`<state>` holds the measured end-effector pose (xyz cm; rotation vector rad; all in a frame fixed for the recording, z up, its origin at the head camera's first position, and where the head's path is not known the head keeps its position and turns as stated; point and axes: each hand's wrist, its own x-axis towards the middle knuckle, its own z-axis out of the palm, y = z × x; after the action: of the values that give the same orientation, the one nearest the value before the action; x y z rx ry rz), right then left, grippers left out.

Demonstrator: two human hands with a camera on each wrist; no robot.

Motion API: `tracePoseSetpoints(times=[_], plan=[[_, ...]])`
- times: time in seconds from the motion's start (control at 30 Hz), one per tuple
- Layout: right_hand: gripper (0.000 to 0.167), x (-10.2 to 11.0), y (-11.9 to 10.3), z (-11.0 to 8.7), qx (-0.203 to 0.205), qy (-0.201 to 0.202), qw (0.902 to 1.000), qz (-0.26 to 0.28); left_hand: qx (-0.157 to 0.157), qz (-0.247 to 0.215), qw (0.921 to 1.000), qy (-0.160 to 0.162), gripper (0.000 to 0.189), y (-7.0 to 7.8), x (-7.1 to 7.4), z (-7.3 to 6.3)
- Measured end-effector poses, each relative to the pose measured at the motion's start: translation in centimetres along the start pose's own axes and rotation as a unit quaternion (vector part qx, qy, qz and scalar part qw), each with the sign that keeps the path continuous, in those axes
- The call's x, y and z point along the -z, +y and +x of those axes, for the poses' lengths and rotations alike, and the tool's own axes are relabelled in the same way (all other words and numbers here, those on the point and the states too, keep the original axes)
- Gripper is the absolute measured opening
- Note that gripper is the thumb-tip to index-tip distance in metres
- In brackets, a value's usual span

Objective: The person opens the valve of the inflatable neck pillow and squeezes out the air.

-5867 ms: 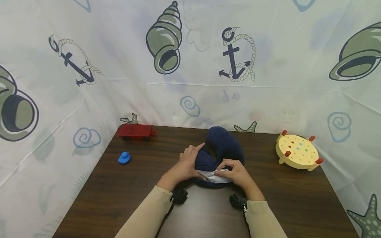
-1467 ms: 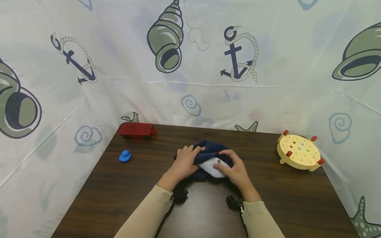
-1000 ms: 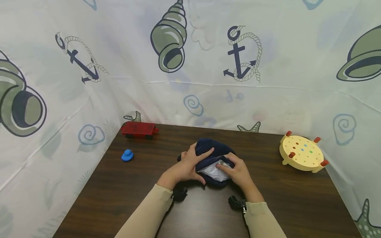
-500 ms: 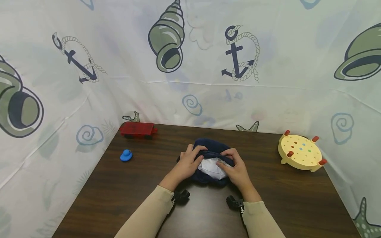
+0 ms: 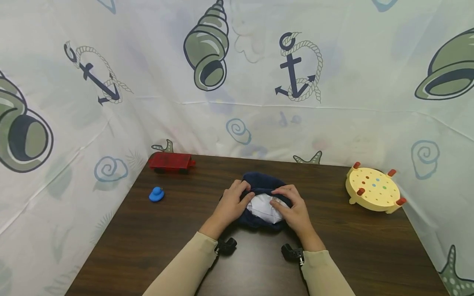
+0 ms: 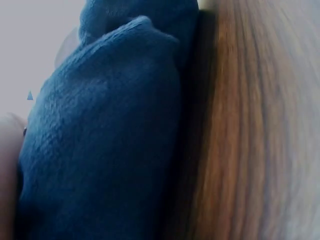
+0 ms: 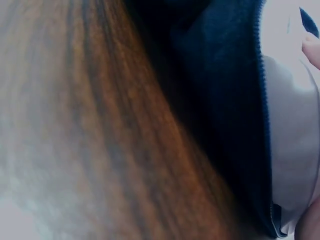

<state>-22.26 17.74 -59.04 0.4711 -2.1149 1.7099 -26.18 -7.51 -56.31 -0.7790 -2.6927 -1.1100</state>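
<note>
A navy neck pillow (image 5: 262, 179) lies bunched on the table between my two hands. Along its near side the zipped cover gapes, and white inner fabric (image 5: 265, 208) bulges out. My left hand (image 5: 228, 208) grips the left end of the pillow, its thumb at the edge of the white fabric. My right hand (image 5: 296, 210) grips the right end, fingers over the navy cover and thumb on the white part. In the right wrist view a blue zipper edge (image 7: 265, 100) runs beside the white fabric. The left wrist view shows the plush navy cover (image 6: 100, 125) close up.
On the brown table (image 5: 177, 255), a red toy wagon (image 5: 171, 162) stands at the back left, with a blue rubber duck (image 5: 156, 194) in front of it. A yellow round pegged toy (image 5: 373, 189) sits at the right. A patterned white curtain (image 5: 255, 119) hangs behind the table.
The pillow has gone from a U shape to a bunched form, with more white fabric showing. My left hand's fingers, spread a second ago, now curl over the pillow's left end.
</note>
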Motion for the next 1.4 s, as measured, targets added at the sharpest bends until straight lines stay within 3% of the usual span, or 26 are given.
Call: tracePoseSetpoints(times=[0.17, 0.37, 0.43, 0.57, 0.67, 0.87, 1.2, 1.3, 1.4], plan=[[0.03, 0.3, 0.0, 0.0, -0.043, -0.015, 0.9988, -0.021, -0.031, 0.022, 0.9981, -0.049, 0.045, -0.2, 0.2, -0.1], [0.018, 0.4, 0.1, 0.0, -0.057, -0.022, 0.9966, -0.054, -0.038, 0.074, 0.9904, -0.11, 0.048, -0.3, 0.7, 0.0], [0.016, 0.4, 0.2, 0.0, -0.05, -0.024, 0.9972, -0.051, -0.034, 0.098, 0.986, -0.131, 0.071, -0.3, 0.7, 0.0], [0.018, 0.2, 0.4, -0.1, -0.029, -0.021, 0.999, -0.028, -0.021, 0.139, 0.9779, -0.155, 0.147, -0.4, 0.5, -0.1], [0.022, 0.3, 0.6, -0.2, -0.014, -0.013, 0.9998, -0.005, -0.016, 0.164, 0.9768, -0.137, 0.164, -0.2, 0.1, 0.0], [0.023, 0.7, 0.5, 0.0, -0.016, -0.011, 0.9997, 0.016, -0.008, 0.177, 0.9801, -0.09, 0.144, 0.1, -0.4, 0.5], [0.022, 0.9, 0.3, 0.4, -0.026, -0.014, 0.9995, 0.011, 0.005, 0.108, 0.9923, -0.061, 0.068, -0.3, -0.4, 1.2], [0.022, 0.9, 0.3, 0.2, -0.04, -0.019, 0.999, 0.009, 0.011, 0.092, 0.9942, -0.054, 0.056, -0.3, -0.4, 1.1], [0.022, 0.8, 0.2, -0.1, -0.045, -0.024, 0.9987, 0.011, 0.015, 0.096, 0.9934, -0.061, 0.055, -0.3, -0.5, 0.9]])
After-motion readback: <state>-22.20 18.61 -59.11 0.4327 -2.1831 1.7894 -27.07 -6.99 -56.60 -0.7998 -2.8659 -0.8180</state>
